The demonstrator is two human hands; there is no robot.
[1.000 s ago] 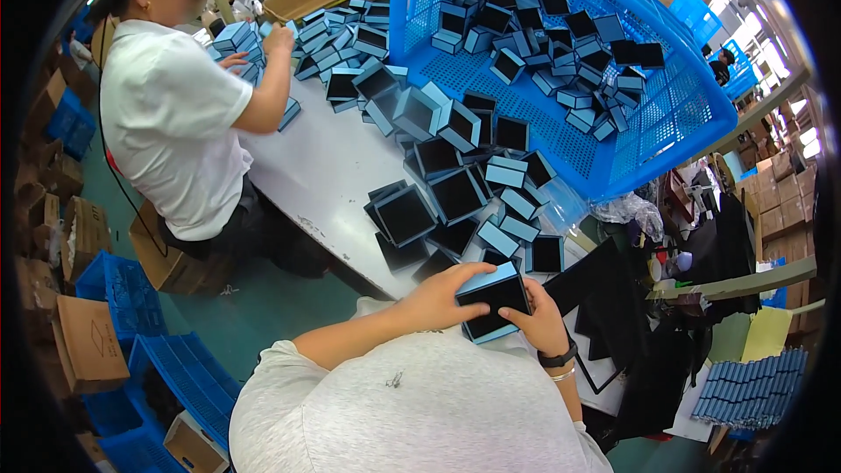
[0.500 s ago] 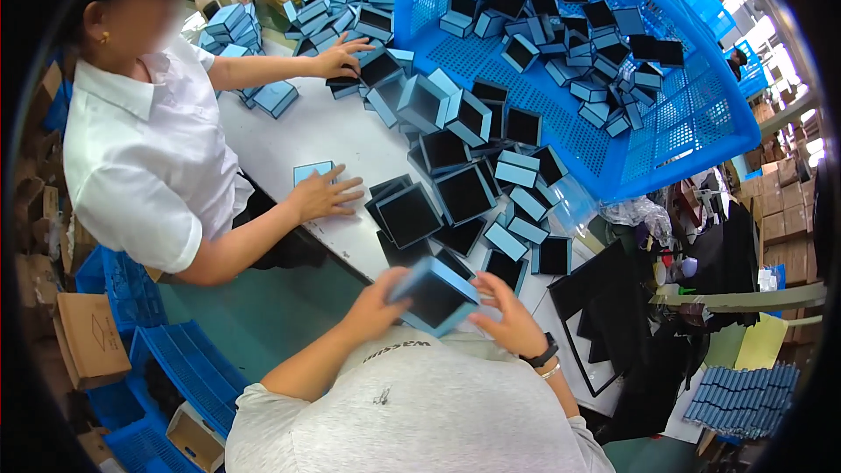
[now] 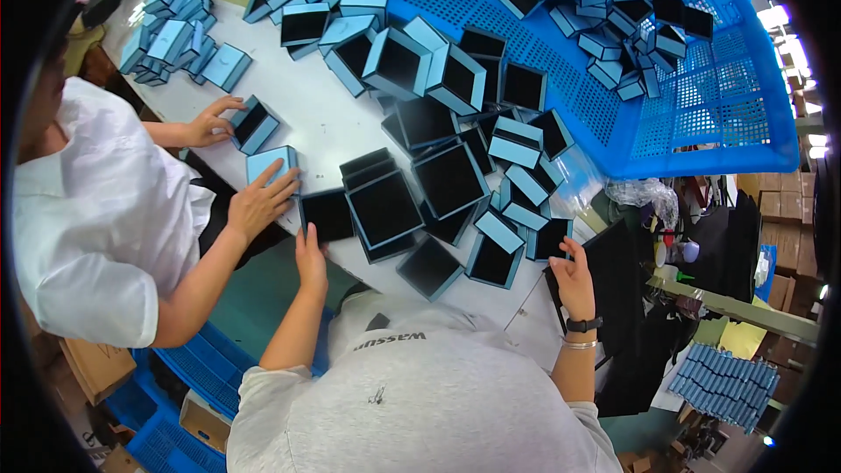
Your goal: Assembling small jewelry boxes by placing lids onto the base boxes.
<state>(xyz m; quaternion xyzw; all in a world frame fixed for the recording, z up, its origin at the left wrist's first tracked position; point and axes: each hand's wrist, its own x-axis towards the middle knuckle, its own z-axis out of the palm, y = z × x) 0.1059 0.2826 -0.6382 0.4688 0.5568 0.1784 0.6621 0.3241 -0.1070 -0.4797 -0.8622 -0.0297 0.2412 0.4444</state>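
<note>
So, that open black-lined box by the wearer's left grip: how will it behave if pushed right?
Probably stiff: the open box has straight edges and squared corners. Likely to slide rather than roll, lying broad and flat on the smooth-looking table. It may nudge the neighbouring boxes close on its right.

Open boxes [image 3: 385, 208] light blue outside, black within; the table [image 3: 320, 123] beneath them white; the perforated crate [image 3: 701, 156] vivid blue with a grid of holes; the wearer's shirt [image 3: 412, 412] flecked pale grey with dark printing; wristband [image 3: 584, 325] black; bracelet [image 3: 579, 345] silvery; co-worker's shirt [image 3: 96, 254] plain white; floor [image 3: 254, 298] teal green.
</note>
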